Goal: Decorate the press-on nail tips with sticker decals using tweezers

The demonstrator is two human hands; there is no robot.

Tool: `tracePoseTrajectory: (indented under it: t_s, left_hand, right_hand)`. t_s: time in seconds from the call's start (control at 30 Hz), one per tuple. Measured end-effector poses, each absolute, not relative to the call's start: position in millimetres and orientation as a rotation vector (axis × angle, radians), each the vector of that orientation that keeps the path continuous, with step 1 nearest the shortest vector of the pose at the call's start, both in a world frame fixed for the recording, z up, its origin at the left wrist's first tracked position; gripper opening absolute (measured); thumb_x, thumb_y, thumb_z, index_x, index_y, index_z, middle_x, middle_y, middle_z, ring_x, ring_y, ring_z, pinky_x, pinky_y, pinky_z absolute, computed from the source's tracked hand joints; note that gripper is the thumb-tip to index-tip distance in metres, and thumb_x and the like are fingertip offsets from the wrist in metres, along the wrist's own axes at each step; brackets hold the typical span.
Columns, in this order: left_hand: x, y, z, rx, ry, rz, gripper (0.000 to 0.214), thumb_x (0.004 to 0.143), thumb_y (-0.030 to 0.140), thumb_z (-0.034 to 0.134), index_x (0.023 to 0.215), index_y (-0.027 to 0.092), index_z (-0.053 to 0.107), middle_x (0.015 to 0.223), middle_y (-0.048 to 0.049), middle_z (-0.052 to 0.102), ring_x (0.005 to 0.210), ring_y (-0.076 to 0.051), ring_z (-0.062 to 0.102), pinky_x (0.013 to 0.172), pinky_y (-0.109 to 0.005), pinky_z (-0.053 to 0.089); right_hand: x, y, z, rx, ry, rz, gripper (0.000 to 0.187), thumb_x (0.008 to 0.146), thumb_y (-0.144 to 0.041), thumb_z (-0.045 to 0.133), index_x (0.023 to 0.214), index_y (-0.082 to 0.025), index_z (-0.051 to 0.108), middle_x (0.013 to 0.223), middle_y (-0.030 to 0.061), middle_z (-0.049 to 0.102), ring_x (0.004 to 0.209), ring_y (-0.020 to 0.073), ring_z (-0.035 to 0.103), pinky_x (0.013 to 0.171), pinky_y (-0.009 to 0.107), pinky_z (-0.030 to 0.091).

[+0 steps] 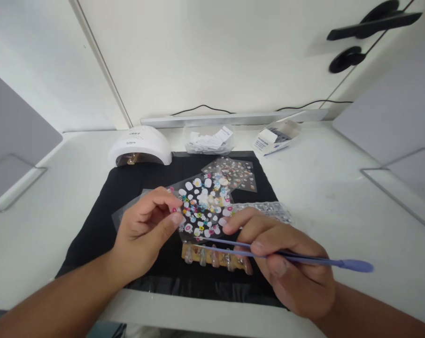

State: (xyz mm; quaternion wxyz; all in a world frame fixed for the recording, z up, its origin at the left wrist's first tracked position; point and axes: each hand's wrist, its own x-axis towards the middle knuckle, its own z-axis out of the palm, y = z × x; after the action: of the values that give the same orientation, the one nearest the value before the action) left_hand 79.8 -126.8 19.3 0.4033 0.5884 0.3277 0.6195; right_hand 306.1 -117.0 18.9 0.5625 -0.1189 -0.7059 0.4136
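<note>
My left hand (145, 230) pinches the left edge of a clear nail sticker sheet (201, 206), printed with white petals and colourful flowers. Between the fingers and thumb of my right hand (286, 258) is a pair of purple tweezers (318, 259), its tips slightly apart at the sheet's lower edge. A right fingertip reaches the sheet's right side. Just below the tips lies a wooden strip (208, 256) carrying several clear-looking false nails (214, 257). More sticker sheets (238, 173) rest on the black mat behind.
A white nail lamp (142, 144) stands at the mat's back left, with something gold-coloured under it. Behind the black mat (92, 234) are a clear container of white packets (210, 140) and an open small box (275, 136). A clear compartment case (268, 211) lies partly behind my right hand.
</note>
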Motion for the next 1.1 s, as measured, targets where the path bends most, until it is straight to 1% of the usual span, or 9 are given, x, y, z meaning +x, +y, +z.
tracePoseTrajectory:
  t_s: [0.2,0.37,0.5,0.6,0.77,0.93,1.0,1.1]
  left_hand:
    - [78.6,-129.7,15.6,1.420,0.826,1.489,0.038,0.078,0.008,0.080,0.109,0.030,0.074,0.100,0.0009,0.068,0.087,-0.009,0.065,0.078,-0.013,0.055]
    - [79.5,-131.3,15.7,1.384,0.805,1.448,0.042,0.080,0.008,0.079,0.113,0.032,0.073,0.100,0.0032,0.071,0.083,-0.006,0.067,0.078,-0.011,0.055]
    - [78.3,-131.9,16.6,1.409,0.783,1.421,0.045,0.082,0.008,0.077,0.119,0.033,0.070,0.097,0.0028,0.072,0.083,-0.007,0.067,0.079,-0.012,0.056]
    - [78.5,-131.7,16.5,1.421,0.792,1.438,0.043,0.083,0.008,0.075,0.119,0.032,0.070,0.098,0.0013,0.072,0.083,-0.008,0.067,0.079,-0.015,0.058]
    - [80.2,-131.7,19.0,1.410,0.861,1.451,0.038,0.083,0.009,0.075,0.115,0.028,0.072,0.094,-0.0017,0.073,0.080,-0.010,0.067,0.075,-0.018,0.058]
    - [79.0,-132.7,21.8,1.435,0.894,1.397,0.032,0.084,0.011,0.075,0.113,0.026,0.073,0.084,-0.0020,0.073,0.074,-0.012,0.066,0.071,-0.019,0.057]
    - [77.4,-133.1,20.6,1.455,0.896,1.386,0.032,0.085,0.011,0.074,0.113,0.025,0.073,0.087,-0.0027,0.073,0.076,-0.013,0.066,0.072,-0.020,0.057]
    - [74.0,-133.7,17.3,1.506,0.846,1.314,0.035,0.087,0.009,0.070,0.117,0.027,0.070,0.094,-0.0035,0.073,0.082,-0.013,0.068,0.076,-0.021,0.056]
  right_hand:
    - [305.6,-116.2,19.1,-0.285,-1.645,0.937,0.020,0.098,-0.027,0.055,0.108,-0.023,0.072,0.076,0.0048,0.071,0.084,0.0236,0.068,0.081,0.045,0.055]
    - [304.9,-115.6,18.2,-0.297,-1.629,0.915,0.020,0.098,-0.026,0.056,0.108,-0.024,0.072,0.077,0.0052,0.071,0.084,0.0238,0.068,0.082,0.045,0.055]
    - [307.3,-117.7,14.9,-0.323,-1.632,0.902,0.020,0.097,-0.026,0.056,0.109,-0.024,0.072,0.081,0.0053,0.071,0.090,0.0244,0.067,0.088,0.046,0.054]
    - [308.8,-119.1,14.3,-0.323,-1.646,0.926,0.021,0.098,-0.026,0.055,0.111,-0.025,0.071,0.081,0.0051,0.070,0.093,0.0247,0.067,0.090,0.047,0.054]
    - [307.0,-118.5,16.5,-0.327,-1.623,0.973,0.021,0.097,-0.028,0.056,0.110,-0.025,0.072,0.079,0.0059,0.070,0.093,0.0265,0.067,0.088,0.049,0.055]
    - [305.2,-116.7,19.3,-0.331,-1.620,0.956,0.019,0.096,-0.029,0.057,0.106,-0.025,0.074,0.073,0.0044,0.070,0.080,0.0245,0.067,0.084,0.048,0.055]
    - [305.5,-116.3,20.6,-0.343,-1.607,0.935,0.019,0.095,-0.031,0.059,0.104,-0.026,0.074,0.072,0.0042,0.070,0.076,0.0240,0.066,0.081,0.048,0.055]
    - [306.4,-116.3,22.9,-0.341,-1.586,0.925,0.019,0.095,-0.032,0.059,0.104,-0.027,0.075,0.069,0.0041,0.070,0.075,0.0241,0.065,0.080,0.047,0.055]
